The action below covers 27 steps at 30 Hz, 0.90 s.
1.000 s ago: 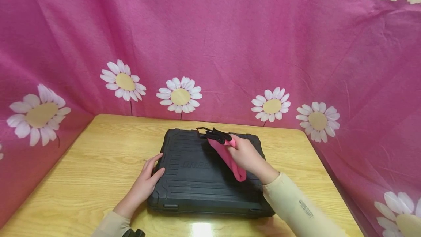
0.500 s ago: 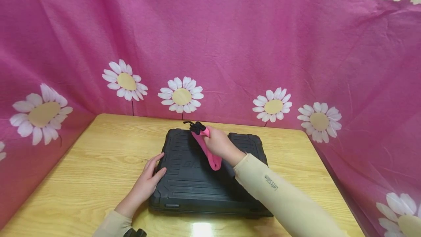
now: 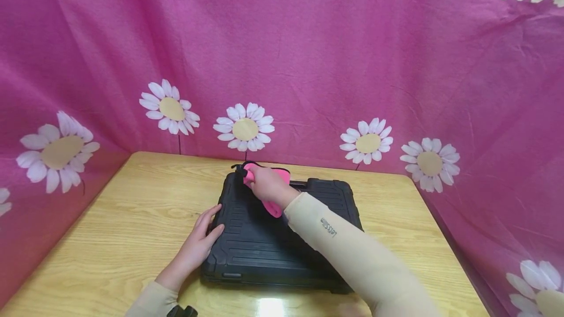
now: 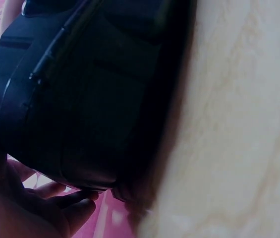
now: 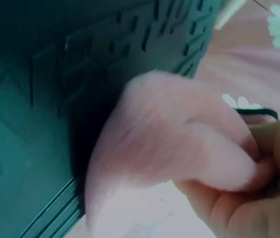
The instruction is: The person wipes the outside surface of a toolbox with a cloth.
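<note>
A black hard plastic case (image 3: 264,253) with ribbed panels lies closed on the wooden table. My left hand (image 3: 198,238) rests against the case's left edge, its thumb and fingers spread and fairly straight. In the left wrist view, the fingers (image 4: 75,206) touch the dark side wall of the case (image 4: 85,99). My right hand (image 3: 270,186) grips a folded, fuzzy pink cloth (image 3: 274,209) with black cord and trim, over the far left part of the lid. In the right wrist view, the pink cloth (image 5: 164,134) bulges against the lid's raised lettering, pinched by the right hand (image 5: 244,198).
The wooden table (image 3: 132,209) extends around the case on all sides. A pink curtain (image 3: 299,62) with daisies hangs behind the table and along both sides. The case's handle (image 3: 299,184) is at its far edge.
My right hand has swept the pink cloth leftward across the lid, from right of the middle to the far left corner. The left hand stays on the case's left edge.
</note>
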### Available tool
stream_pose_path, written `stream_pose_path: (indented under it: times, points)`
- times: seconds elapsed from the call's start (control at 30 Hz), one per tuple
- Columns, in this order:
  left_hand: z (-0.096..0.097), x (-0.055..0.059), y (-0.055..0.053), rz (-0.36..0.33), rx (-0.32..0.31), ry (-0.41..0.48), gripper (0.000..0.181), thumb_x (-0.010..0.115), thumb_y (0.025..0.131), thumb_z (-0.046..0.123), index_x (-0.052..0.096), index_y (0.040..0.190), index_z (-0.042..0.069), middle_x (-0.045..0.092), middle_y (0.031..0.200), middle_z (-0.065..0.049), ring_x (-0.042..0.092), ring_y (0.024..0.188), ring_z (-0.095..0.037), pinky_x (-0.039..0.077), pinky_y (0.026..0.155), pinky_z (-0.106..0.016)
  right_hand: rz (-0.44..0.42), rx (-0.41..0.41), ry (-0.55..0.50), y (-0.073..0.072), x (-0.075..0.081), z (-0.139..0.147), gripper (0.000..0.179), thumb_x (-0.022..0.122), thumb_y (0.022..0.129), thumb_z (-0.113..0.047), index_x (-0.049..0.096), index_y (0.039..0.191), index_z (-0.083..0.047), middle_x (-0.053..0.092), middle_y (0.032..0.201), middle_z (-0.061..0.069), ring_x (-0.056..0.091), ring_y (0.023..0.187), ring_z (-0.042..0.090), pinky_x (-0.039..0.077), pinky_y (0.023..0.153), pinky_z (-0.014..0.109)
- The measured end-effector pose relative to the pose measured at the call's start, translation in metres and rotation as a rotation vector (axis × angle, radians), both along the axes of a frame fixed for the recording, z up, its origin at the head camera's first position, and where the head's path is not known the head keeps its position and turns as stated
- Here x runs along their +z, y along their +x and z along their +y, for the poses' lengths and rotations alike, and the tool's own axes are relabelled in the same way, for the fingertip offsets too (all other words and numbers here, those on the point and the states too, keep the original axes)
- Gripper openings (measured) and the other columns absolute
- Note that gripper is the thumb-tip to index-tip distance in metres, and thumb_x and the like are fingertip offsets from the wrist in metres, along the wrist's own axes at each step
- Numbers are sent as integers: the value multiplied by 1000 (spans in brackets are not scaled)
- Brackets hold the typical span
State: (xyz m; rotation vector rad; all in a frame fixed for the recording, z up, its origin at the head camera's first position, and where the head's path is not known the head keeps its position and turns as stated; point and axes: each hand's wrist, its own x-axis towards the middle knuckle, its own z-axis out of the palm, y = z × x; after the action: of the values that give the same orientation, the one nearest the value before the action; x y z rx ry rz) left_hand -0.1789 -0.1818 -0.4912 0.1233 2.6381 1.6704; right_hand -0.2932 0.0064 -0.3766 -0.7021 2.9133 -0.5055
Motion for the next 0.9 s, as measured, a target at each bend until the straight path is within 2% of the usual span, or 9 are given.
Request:
stream_pose_path:
  times: [0.1,0.23,0.47,0.63,0.9]
  points:
    - [1,0,0,-8,2,-4,58,51,109,23,30,161,11,24,165,-23,32,148,-51,25,121,-65,38,76,140,10,-3,-7,12,64,100,-13,70,109,-7,75,98,8,67,89,21,57,90,32]
    - [0,1,0,-20,4,-12,58,50,109,26,29,162,13,24,165,-22,32,149,-50,25,121,-65,94,151,276,23,-6,-10,8,66,99,-15,72,102,-9,74,91,5,63,78,17,57,82,26]
    - [-1,0,1,2,5,-25,57,50,109,24,31,161,11,26,164,-23,32,149,-51,26,121,-65,117,220,343,48,-6,-8,14,74,94,-20,73,104,-10,75,91,3,64,76,15,57,83,22]
    - [-1,1,1,0,8,-25,56,50,110,22,31,161,11,26,164,-23,30,149,-52,25,121,-66,145,271,389,71,-7,-3,13,73,95,-20,72,105,-12,75,93,2,67,77,14,57,82,20]
    - [2,3,2,-7,12,-18,55,49,110,22,31,160,6,26,163,-24,32,148,-51,26,121,-65,220,334,478,114,-7,8,34,69,97,-19,68,131,-11,75,118,2,72,97,12,56,94,22]
